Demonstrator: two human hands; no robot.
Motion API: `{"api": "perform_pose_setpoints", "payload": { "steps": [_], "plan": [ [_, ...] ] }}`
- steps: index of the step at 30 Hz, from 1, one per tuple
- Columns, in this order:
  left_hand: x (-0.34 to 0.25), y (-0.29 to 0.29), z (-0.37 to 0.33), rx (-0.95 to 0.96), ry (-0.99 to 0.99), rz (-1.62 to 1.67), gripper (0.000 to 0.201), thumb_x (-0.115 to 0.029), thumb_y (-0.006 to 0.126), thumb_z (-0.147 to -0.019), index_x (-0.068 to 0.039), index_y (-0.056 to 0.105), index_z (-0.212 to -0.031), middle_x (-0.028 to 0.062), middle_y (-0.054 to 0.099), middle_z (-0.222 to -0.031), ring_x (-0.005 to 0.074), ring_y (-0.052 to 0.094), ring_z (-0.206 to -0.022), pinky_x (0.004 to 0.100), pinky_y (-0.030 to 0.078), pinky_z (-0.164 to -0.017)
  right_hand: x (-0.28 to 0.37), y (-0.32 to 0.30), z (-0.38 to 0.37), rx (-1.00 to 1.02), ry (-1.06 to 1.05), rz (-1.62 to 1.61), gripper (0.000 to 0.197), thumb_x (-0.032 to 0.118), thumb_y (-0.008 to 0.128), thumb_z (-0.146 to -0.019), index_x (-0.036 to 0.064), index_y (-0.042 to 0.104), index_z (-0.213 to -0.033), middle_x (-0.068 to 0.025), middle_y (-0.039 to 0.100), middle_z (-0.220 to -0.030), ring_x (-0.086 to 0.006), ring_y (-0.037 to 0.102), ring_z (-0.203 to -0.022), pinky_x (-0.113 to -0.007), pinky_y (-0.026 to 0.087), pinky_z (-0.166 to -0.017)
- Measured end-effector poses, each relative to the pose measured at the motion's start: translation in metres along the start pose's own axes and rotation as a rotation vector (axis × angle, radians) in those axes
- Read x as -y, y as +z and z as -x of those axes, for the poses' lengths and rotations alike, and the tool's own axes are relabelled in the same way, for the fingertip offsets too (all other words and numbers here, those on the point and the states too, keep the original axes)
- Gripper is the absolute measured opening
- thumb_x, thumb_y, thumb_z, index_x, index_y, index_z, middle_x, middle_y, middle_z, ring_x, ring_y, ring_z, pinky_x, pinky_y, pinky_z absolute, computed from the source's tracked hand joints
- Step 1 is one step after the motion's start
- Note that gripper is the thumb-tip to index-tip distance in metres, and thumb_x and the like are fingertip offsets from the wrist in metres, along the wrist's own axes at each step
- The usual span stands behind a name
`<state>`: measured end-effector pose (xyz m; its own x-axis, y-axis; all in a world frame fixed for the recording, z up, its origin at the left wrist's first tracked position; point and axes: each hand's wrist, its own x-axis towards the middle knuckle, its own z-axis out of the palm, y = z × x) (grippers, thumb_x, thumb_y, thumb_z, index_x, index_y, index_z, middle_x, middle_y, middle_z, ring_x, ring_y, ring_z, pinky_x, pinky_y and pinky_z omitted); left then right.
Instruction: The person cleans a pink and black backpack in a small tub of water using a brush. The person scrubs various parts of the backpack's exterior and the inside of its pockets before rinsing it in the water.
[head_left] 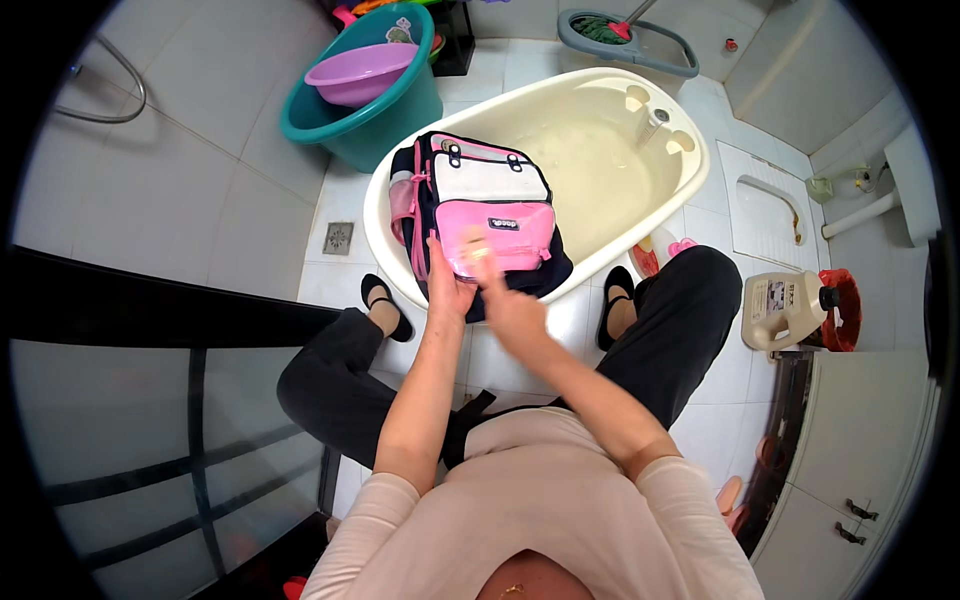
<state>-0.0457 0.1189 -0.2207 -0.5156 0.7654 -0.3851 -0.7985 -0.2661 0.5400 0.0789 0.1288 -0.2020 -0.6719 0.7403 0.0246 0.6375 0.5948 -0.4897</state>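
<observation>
So, left hand [447, 285] clamped on the lower front edge of a pink and navy backpack [480, 215], fingers wrapped round it. Right hand [503, 295] just beside it, pressed on the pink front pocket, fingers blurred, can't tell if actually gripping anything. Backpack propped on the near end of a cream baby tub [640, 150], leaning over its rim. Teal bucket [350, 125] with a purple bowl [362, 72] beyond the tub, white jug [785, 310] off to the tub's right.
</observation>
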Motion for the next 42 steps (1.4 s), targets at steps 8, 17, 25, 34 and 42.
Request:
{"api": "perform_pose_setpoints", "payload": {
  "steps": [8, 17, 25, 34, 42],
  "plan": [
    [-0.002, 0.009, 0.003, -0.025, -0.073, 0.058, 0.047, -0.045, 0.027, -0.088, -0.009, 0.046, -0.111, 0.0069, 0.053, -0.107, 0.0215, 0.051, -0.099, 0.0356, 0.043, -0.083, -0.048, -0.008, -0.020, -0.006, 0.129, 0.066, 0.053, 0.021, 0.042, -0.081, 0.0092, 0.022, -0.128, -0.0122, 0.055, -0.050, -0.0285, 0.055, -0.044, -0.042, 0.041, -0.037],
    [0.004, -0.001, -0.007, 0.030, 0.011, 0.047, 0.042, -0.039, 0.031, -0.088, -0.008, 0.045, -0.113, 0.0063, 0.053, -0.107, 0.0207, 0.051, -0.097, 0.0341, 0.041, -0.085, 0.018, -0.015, -0.050, -0.019, -0.123, 0.040, 0.056, 0.017, 0.049, -0.072, 0.0069, 0.030, -0.124, -0.0133, 0.056, -0.053, -0.0285, 0.055, -0.042, -0.041, 0.041, -0.035],
    [0.002, -0.017, -0.009, -0.082, -0.015, 0.080, 0.041, -0.039, 0.032, -0.088, -0.010, 0.045, -0.113, 0.0048, 0.052, -0.110, 0.0182, 0.049, -0.100, 0.0324, 0.040, -0.085, 0.014, -0.017, -0.009, -0.047, -0.358, 0.172, 0.056, 0.015, 0.051, -0.067, 0.0076, 0.039, -0.122, -0.0090, 0.052, -0.047, -0.0206, 0.053, -0.037, -0.036, 0.041, -0.032],
    [0.002, 0.000, -0.004, -0.074, 0.058, 0.015, 0.042, -0.039, 0.030, -0.089, -0.010, 0.041, -0.118, 0.0065, 0.048, -0.115, 0.0191, 0.047, -0.104, 0.0322, 0.037, -0.089, 0.013, -0.013, -0.029, -0.069, -0.346, 0.111, 0.054, 0.016, 0.047, -0.074, 0.0099, 0.032, -0.126, -0.0123, 0.056, -0.053, -0.0278, 0.055, -0.043, -0.041, 0.041, -0.036],
    [0.008, 0.010, -0.001, 0.104, 0.012, 0.057, 0.046, -0.041, 0.029, -0.088, -0.010, 0.038, -0.121, 0.0065, 0.046, -0.117, 0.0208, 0.045, -0.106, 0.0353, 0.034, -0.091, 0.011, -0.015, -0.087, -0.015, -0.184, 0.161, 0.053, 0.014, 0.044, -0.073, 0.0094, 0.032, -0.125, -0.0134, 0.056, -0.053, -0.0279, 0.055, -0.042, -0.040, 0.042, -0.037]
  ]
}}
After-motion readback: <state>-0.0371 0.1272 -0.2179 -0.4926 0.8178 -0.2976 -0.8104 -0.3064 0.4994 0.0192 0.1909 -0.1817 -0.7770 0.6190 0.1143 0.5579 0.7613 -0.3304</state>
